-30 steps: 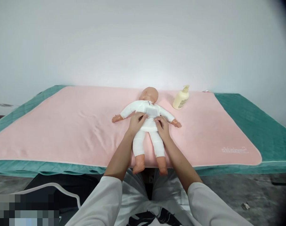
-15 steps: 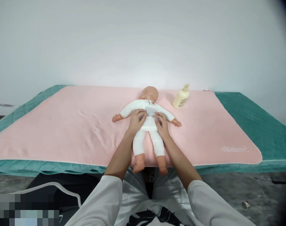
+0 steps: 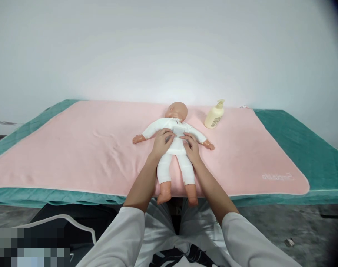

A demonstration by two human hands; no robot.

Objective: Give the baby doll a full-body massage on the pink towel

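A cream pump bottle [image 3: 214, 116] stands toward the far right of a pink mat [image 3: 74, 148] spread over a green cover [image 3: 291, 148], before a pale wall [image 3: 169, 48]. Near left runs a white cable [image 3: 63, 216]; near right, a small scrap [image 3: 290, 242] lies on grey floor [image 3: 269, 222].

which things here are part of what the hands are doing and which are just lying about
In use:
- doll, between the two hands
- left hand and right hand, both at its torso
- pink blanket, spread under it

Apparently just lying about:
- pump bottle, on the blanket, touched by neither hand
- small scrap on the floor
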